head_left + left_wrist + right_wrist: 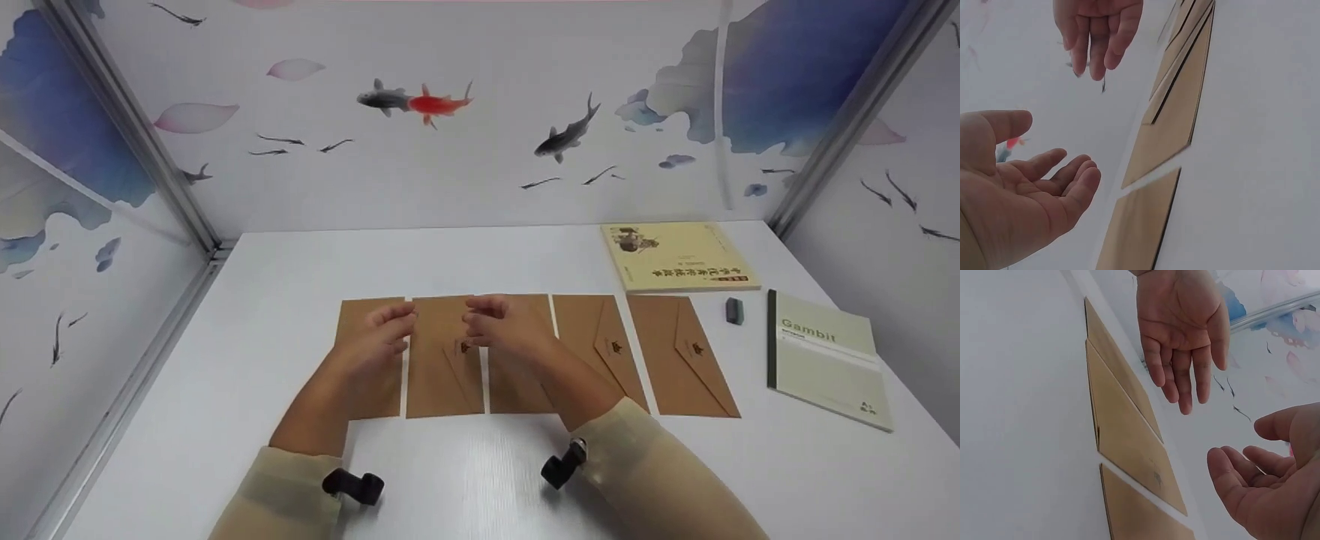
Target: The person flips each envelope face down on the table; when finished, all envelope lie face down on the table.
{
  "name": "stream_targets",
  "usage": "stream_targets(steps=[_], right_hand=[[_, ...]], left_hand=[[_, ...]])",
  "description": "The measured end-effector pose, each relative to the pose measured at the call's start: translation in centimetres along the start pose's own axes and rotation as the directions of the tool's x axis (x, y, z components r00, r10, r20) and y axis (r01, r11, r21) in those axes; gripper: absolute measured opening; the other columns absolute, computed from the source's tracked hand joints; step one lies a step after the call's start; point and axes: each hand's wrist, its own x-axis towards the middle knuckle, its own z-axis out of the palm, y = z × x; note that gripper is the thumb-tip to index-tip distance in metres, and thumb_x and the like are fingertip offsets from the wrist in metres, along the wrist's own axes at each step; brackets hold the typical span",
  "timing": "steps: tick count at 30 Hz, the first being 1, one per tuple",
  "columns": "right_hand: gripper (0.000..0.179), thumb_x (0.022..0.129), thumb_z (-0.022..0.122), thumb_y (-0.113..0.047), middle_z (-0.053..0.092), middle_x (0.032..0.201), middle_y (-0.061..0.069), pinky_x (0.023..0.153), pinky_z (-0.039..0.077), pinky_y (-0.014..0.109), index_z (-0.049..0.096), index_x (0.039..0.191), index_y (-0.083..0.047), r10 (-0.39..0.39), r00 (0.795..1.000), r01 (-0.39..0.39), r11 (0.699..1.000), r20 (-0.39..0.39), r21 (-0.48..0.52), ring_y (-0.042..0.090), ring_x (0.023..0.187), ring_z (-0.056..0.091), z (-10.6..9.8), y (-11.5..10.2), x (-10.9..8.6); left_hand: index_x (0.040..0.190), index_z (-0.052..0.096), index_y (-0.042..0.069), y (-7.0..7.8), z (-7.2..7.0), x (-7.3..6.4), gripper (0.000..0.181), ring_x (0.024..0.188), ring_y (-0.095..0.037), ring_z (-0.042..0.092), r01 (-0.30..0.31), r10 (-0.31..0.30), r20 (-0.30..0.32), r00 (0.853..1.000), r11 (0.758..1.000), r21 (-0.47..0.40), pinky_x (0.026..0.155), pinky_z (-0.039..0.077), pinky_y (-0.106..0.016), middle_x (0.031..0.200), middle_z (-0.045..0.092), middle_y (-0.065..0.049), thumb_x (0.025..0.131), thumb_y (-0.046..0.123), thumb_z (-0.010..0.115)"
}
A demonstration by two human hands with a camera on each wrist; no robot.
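Note:
Several brown paper envelopes lie side by side in a row on the white table. My left hand (379,337) is held above the leftmost envelope (375,390), its fingers relaxed and holding nothing. My right hand (510,326) hovers over the second envelope (442,382) and the middle envelope (525,394), also with nothing in it. The palms face each other with a gap between them. Farther right, the fourth envelope (589,330) and the rightmost envelope (679,367) show pointed flaps with a small dark crown print. In the left wrist view, the left hand (1033,185) is raised beside the row, fingers loosely bent.
A yellow book (679,259) lies at the back right of the table. In front of it are a small dark eraser-like block (734,310) and a pale green Gambit notebook (829,367). White panels printed with fish and petals (480,165) enclose the table at the back and sides.

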Motion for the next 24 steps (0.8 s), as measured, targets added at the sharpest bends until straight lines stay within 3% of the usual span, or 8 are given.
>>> stream_targets(steps=[4,14,24], right_hand=[[0.040,0.108,0.065,-0.017,0.068,0.142,0.018,0.105,0.061,0.037,0.062,0.146,-0.004,-0.004,1.000,0.004,1.000,-0.008,0.011,0.030,0.124,0.071,-0.2,1.0,0.2],[0.046,0.106,0.066,-0.020,0.064,0.149,0.010,0.109,0.058,0.036,0.058,0.150,-0.011,0.132,0.991,-0.130,0.990,-0.038,0.061,0.021,0.128,0.068,0.3,2.0,0.5],[0.052,0.104,0.067,-0.025,0.062,0.152,0.006,0.116,0.054,0.039,0.055,0.154,-0.018,0.184,0.983,-0.181,0.979,-0.022,0.091,0.021,0.132,0.065,0.2,2.2,0.1]], left_hand=[[0.163,0.036,0.000,-0.2,1.0,0.2,0.056,0.157,-0.036,0.038,-0.014,0.014,-0.010,1.000,1.000,0.001,0.132,0.033,-0.053,0.169,0.038,-0.020,0.113,0.023,0.050],[0.167,0.029,0.005,-1.1,0.7,0.2,0.065,0.166,-0.037,0.025,0.027,-0.027,-0.002,1.000,0.998,0.062,0.136,0.022,-0.053,0.175,0.028,-0.018,0.112,0.032,0.051],[0.165,0.034,0.010,-1.3,0.9,0.5,0.064,0.163,-0.035,0.031,0.069,-0.066,-0.037,0.997,0.995,0.077,0.134,0.028,-0.053,0.172,0.035,-0.015,0.110,0.037,0.054]])
